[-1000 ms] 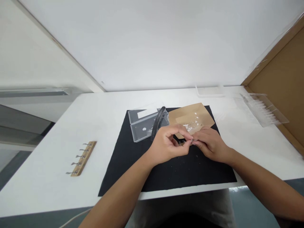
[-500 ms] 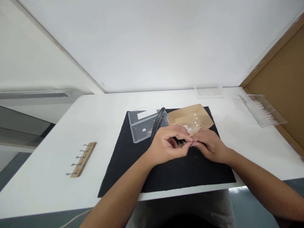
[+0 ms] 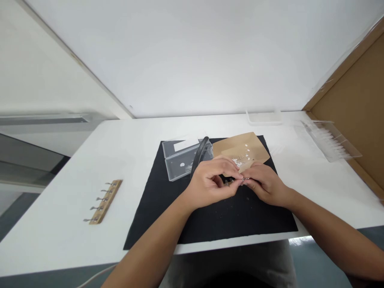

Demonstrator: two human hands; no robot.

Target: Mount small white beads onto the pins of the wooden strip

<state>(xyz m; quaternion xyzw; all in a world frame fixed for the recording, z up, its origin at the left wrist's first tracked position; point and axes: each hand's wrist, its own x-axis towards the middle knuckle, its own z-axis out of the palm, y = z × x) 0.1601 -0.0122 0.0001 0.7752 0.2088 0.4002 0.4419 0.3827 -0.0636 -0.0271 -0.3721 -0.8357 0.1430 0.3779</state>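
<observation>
Over a black mat (image 3: 240, 220), my left hand (image 3: 214, 180) and my right hand (image 3: 265, 182) meet, fingertips pinched together. Between them is a tiny shiny metal piece (image 3: 246, 179), too small for its kind to be told. Both thumbs and forefingers are closed around it, and the left hand's other fingers are curled. Just behind the hands lies brown paper (image 3: 258, 148) with several small white pieces (image 3: 238, 162) scattered on it. A curved dark strip (image 3: 198, 157) rises beside my left hand, its lower end hidden by that hand.
An open transparent plastic case (image 3: 177, 170) with a white label lies at the mat's back left. On the white table to the left is a wooden strip (image 3: 109, 202) with several metal clips. Transparent trays (image 3: 264, 122) stand at the back and right, near a brown board (image 3: 357, 108).
Both hands keep their pinch in almost the same place. The view has shifted very slightly; nothing else has visibly moved.
</observation>
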